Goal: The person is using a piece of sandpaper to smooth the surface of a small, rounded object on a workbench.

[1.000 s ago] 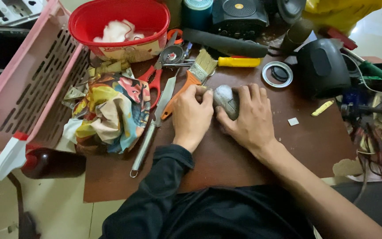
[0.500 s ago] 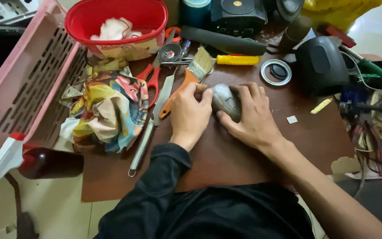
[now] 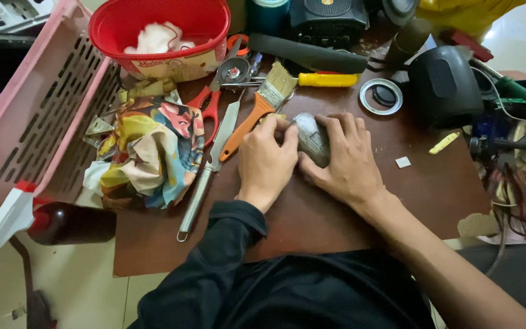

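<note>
I have both hands on a small grey, rounded object (image 3: 312, 139) that lies near the middle of the brown tabletop (image 3: 360, 225), and the step in hand looks like working at its seam or shell while I pin it down. My left hand (image 3: 267, 163) is closed, fingers curled, with the fingertips pressing against the left side of the grey object; my right hand (image 3: 346, 159) lies over its right side, fingers spread and bent, thumb tucked under, holding it flat against the wood. I cannot tell whether anything small sits between my left fingertips. As I judge it, the next move calls for a steady counter-hold from the right hand and a fine, careful push or pry from the left, since the shell looks smooth, hard and slightly glossy, and likely to slip. Just left of my left hand lies a paintbrush (image 3: 257, 109) with an orange handle and pale bristles, and beside that a long steel blade-like tool (image 3: 209, 167) with a ringed end. Red-handled scissors (image 3: 217, 91) lie above it, next to a crumpled, soft, many-coloured cloth (image 3: 150, 152). A red plastic tub (image 3: 159, 27) holds white fluff, and a pink slotted basket (image 3: 38, 109) leans at the left edge.
</note>
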